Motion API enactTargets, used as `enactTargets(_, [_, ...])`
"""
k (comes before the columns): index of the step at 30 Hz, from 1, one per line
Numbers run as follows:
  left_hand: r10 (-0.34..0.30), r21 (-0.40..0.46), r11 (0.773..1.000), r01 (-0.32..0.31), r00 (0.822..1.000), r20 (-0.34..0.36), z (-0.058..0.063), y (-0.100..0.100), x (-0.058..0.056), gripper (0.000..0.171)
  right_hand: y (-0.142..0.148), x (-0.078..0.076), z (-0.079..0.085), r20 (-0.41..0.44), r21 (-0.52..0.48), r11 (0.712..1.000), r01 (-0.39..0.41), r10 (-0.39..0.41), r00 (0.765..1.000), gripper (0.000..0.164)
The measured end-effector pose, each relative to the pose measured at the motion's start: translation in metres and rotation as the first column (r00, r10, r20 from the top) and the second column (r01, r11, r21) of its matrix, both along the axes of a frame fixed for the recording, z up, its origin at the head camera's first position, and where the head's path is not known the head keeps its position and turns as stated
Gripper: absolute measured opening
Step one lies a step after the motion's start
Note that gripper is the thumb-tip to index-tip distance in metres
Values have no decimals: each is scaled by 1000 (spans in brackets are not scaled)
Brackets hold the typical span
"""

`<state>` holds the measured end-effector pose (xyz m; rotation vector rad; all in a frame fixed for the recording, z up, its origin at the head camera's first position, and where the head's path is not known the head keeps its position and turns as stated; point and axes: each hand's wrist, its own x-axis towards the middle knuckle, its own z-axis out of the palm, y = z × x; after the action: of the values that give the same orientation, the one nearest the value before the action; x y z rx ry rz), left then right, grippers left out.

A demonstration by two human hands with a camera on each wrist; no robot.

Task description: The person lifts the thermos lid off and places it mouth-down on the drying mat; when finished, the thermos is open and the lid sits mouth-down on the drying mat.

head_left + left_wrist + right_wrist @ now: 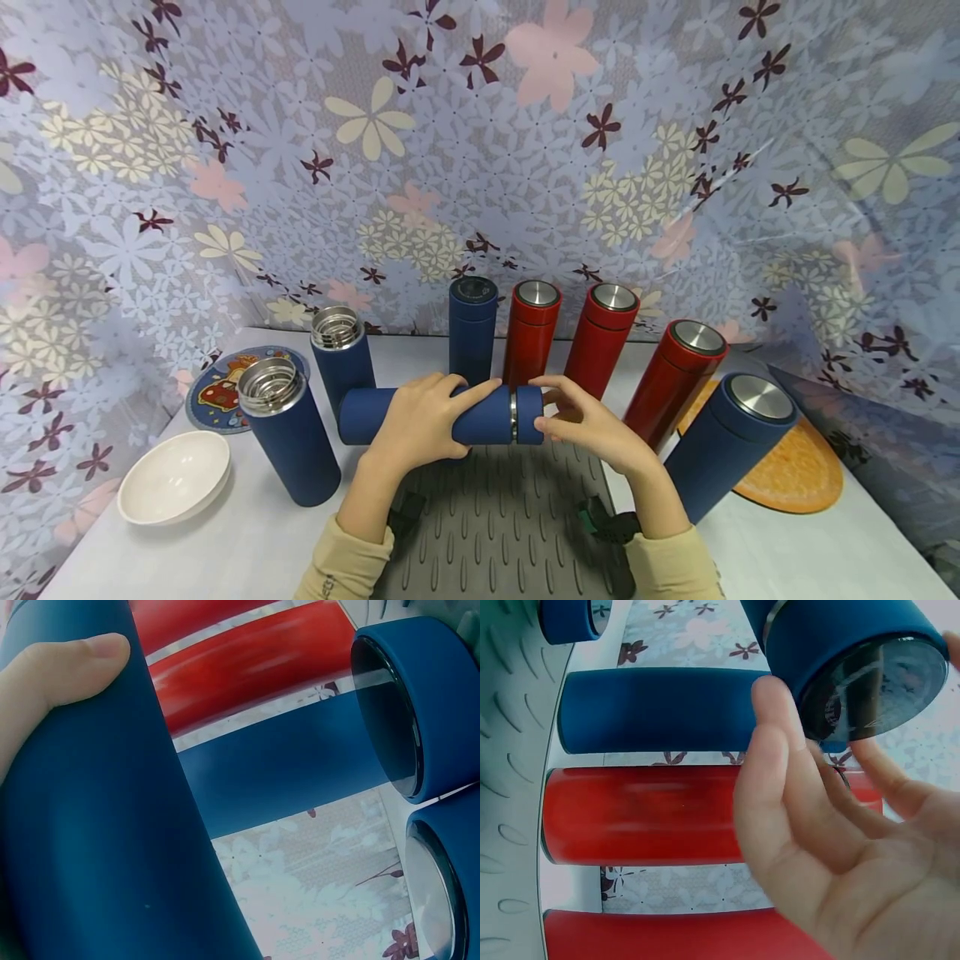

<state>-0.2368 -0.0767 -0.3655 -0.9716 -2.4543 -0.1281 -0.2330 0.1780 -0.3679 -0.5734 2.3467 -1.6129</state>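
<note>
A blue thermos (487,421) lies level in the air above the grey mat. My left hand (423,421) grips its body from above, with the thumb (109,649) along the side in the left wrist view. At the right end my right hand (592,425) holds the blue cap (531,415) by its edge with thumb and fingers. A steel ring (513,417) shows between cap and body. The right wrist view shows the cap's dark glossy top (881,686) amid the fingers. Two blue thermoses, one nearer (292,442) and one behind (345,362), stand uncapped to the left.
Behind my hands stand a capped blue thermos (472,333) and red thermoses (528,342), (600,346). Another red thermos (671,387) and a silver-topped blue one (727,450) stand right, by an orange round mat (802,467). A white bowl (176,479) and blue patterned mat (198,400) lie left.
</note>
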Motion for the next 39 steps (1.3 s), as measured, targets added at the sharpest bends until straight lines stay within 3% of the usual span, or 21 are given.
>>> enactTargets(7, [-3,7,1000,3,1000,-6,0,0,1,90,2,1,-1,-65,-47,997,-68,65,996,68])
enactTargets(15, [-8,9,1000,8,1000,-5,-1,2,0,91,-8,5,5,97,34,999,43,-46,994,54])
enactTargets(21, [-17,19,1000,16,1000,8,-1,4,1,91,-12,7,8,116,69,995,66,-74,990,52])
enactTargets(32, [-38,85,996,35,999,35,1,2,2,94,8,9,11,-81,-57,998,-18,13,997,56])
enactTargets(39, [-50,216,975,55,998,-29,3,-1,0,94,21,13,17,-123,-55,998,30,-36,992,58])
